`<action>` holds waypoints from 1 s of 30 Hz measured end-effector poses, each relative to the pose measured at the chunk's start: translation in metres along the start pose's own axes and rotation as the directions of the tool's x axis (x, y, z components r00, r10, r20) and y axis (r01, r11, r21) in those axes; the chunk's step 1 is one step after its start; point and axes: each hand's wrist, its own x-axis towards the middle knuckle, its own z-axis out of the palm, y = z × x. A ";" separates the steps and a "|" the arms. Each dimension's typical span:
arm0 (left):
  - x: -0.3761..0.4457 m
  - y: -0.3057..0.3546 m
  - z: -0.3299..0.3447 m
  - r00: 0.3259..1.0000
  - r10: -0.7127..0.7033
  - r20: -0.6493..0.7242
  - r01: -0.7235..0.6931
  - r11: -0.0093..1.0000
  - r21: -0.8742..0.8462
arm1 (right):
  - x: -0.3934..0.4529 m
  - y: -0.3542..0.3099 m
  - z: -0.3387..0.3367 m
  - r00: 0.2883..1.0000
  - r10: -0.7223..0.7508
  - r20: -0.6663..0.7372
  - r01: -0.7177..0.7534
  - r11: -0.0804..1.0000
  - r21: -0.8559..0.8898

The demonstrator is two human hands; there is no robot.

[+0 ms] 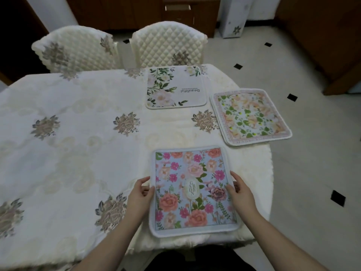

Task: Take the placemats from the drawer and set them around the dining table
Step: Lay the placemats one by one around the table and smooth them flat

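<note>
Our left hand (139,194) and right hand (241,194) pinch the side edges of a blue floral placemat (192,190) lying at the near edge of the table (78,133). Beyond it lie a peach mat (251,116), overhanging the right end, and a "Beautiful" mat (175,87) before two quilted chairs (168,44).

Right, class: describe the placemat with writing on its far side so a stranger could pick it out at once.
Start at the dining table. Before the right-hand quilted chair lies the white placemat. Unlike the orange-flowered placemat and blue placemat, it is mostly plain, with green leaves and "Beautiful" printed.
</note>
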 end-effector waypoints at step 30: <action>0.054 0.019 0.049 0.788 0.616 0.000 -0.498 0.637 0.588 | 0.056 -0.042 0.058 0.917 -0.385 0.104 0.387 0.796 -0.465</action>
